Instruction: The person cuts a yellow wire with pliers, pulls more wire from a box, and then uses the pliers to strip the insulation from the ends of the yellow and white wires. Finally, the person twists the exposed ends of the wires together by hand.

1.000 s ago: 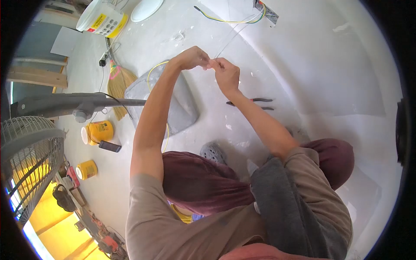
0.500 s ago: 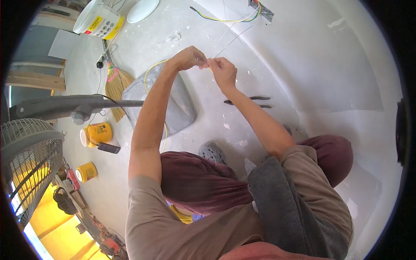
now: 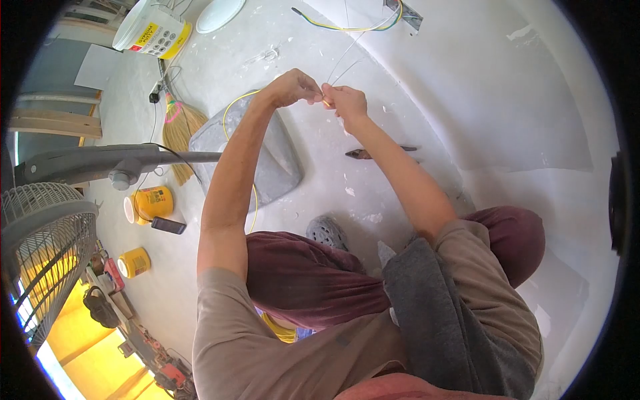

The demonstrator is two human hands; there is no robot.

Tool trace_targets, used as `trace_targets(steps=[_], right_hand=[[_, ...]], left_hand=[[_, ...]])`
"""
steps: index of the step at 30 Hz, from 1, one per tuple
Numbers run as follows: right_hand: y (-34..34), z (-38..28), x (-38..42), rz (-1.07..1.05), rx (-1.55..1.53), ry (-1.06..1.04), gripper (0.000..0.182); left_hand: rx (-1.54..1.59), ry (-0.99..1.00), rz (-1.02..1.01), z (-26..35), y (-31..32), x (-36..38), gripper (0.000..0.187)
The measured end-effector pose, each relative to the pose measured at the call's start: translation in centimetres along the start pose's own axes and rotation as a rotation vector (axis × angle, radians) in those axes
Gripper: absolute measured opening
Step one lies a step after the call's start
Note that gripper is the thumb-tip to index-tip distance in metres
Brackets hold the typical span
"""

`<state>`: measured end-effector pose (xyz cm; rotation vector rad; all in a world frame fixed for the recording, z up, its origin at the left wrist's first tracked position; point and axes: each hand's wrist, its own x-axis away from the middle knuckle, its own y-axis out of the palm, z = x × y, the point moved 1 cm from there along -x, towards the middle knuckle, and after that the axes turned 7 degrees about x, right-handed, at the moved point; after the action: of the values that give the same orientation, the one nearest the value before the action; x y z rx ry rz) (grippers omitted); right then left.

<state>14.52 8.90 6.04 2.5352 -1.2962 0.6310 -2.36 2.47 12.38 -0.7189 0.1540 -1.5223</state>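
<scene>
In front of me both hands meet, fingertips closed together. My left hand [image 3: 297, 88] pinches at the yellow wire [image 3: 230, 110], which runs up past the left forearm; its stretch behind the wrist is hidden. My right hand [image 3: 347, 105] is closed beside it, with a short yellow-orange bit showing at its fingers. A thin grey wire [image 3: 348, 50] rises from the right fingers toward a wall box [image 3: 409, 19], and a loose tail sticks out too. Exactly how the wires join is covered by fingers. Pliers [image 3: 360, 154] lie on the floor, partly behind the right forearm.
A grey container [image 3: 280, 157] lies left of the hands, near a straw broom [image 3: 180, 133]. A standing fan [image 3: 50, 227], yellow tubs [image 3: 153, 204] and a putty bucket [image 3: 157, 33] are further left. Yellow-green and dark wires [image 3: 343, 29] hang from the wall box.
My right hand has turned and shifted slightly; its forearm now covers more of the pliers' handles. The left hand stays nearly in place.
</scene>
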Motion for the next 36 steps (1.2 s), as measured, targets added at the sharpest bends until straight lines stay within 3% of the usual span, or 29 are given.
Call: trace_targets(steps=[4, 10, 15, 25, 28, 31, 33, 34, 36], right_hand=[[-0.6, -0.5, -0.6, -0.094, 0.011, 0.046, 0.030], [-1.2, -0.7, -0.8, -0.181, -0.035, 0.077, 0.032], [-2.0, -0.1, -1.9, -0.269, -0.069, 0.194, 0.027], [-2.4, 1.7, -4.4, -0.387, -0.121, 0.263, 0.022], [-2.1, 2.8, -5.4, -0.499, -0.285, 0.361, 0.021], [-1.4, 3.0, -5.3, -0.533, -0.333, 0.326, 0.031], [-0.3, 3.2, -4.4, -0.195, -0.191, 0.103, 0.029], [0.2, 2.9, -3.1, -0.196, -0.190, 0.103, 0.029], [0.3, 2.3, -1.5, 0.326, -0.055, -0.238, 0.050]], left_hand=[[0.014, -0.004, -0.004, 0.3, 0.0, 0.1, 0.026], [-0.071, -0.088, 0.044, 0.8, 0.8, 0.0, 0.044], [-0.196, -0.212, 0.224, 1.7, 3.1, -0.2, 0.058], [-0.225, -0.179, 0.274, 2.4, 3.9, 0.2, 0.055], [-0.173, -0.145, 0.284, 2.3, 3.8, 0.2, 0.053], [-0.141, -0.185, 0.276, 2.0, 3.5, 0.1, 0.051], [-0.107, -0.168, 0.288, 1.4, 3.5, 0.1, 0.051], [-0.106, -0.169, 0.288, 1.7, 3.6, 0.3, 0.051], [-0.119, -0.201, 0.281, 2.0, 3.8, 0.4, 0.051]])
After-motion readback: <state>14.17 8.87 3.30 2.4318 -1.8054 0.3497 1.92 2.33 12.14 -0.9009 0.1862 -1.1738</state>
